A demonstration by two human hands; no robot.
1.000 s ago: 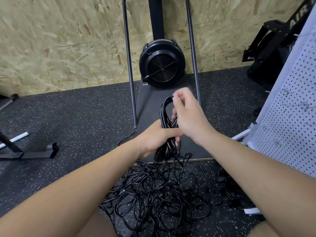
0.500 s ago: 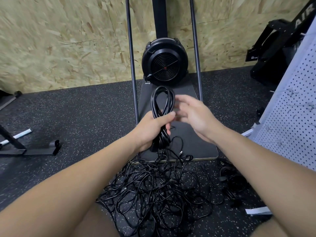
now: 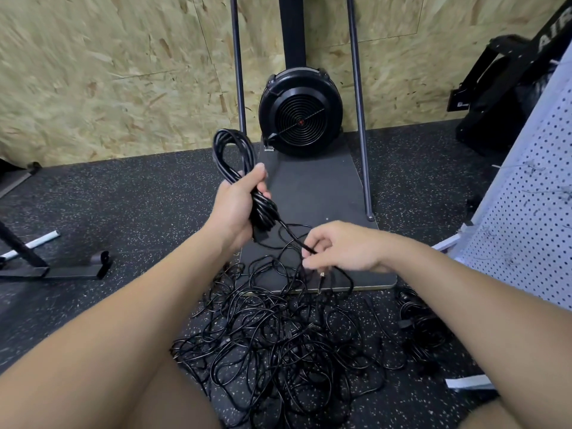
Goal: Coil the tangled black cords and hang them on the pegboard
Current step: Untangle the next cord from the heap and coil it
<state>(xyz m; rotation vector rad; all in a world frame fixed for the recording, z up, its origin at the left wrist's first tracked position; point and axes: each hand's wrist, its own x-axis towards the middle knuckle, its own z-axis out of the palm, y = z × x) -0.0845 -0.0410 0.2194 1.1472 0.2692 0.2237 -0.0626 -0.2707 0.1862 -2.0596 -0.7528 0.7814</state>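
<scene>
Lying loose on the speckled rubber floor (image 3: 123,193) between the person's knees, the tangled pile of black cords (image 3: 278,329) is entered first as the largest item: many thin strands are looped over and through one another with no single axis, spread low and flat, its far edge lapping onto the dark base plate (image 3: 315,187) of a fan machine. It is judged to be light, limp and smooth-jacketed, likely to snag at crossings when pulled, so strands are best drawn out singly rather than lifted in a mass. A white pegboard (image 3: 532,193), to which coils are to be hung, is seen at the right, well apart from the pile. Next, the coiled bundle (image 3: 244,181) is recorded, held above the base plate: its long axis runs from an open loop at upper left, pointing up and away toward the wall, down to a tightly wrapped waist at lower right. The bundle is judged to be soft but springy, and is best held at the wrapped waist, where the left hand (image 3: 238,205) is closed round it with the thumb laid along the top. Last, the trailing free end (image 3: 294,239) is noted, running down and right from the waist to the right hand (image 3: 337,246), by whose fingertips it is pinched just above the pile; a small metal plug is seen hanging just below that hand.
</scene>
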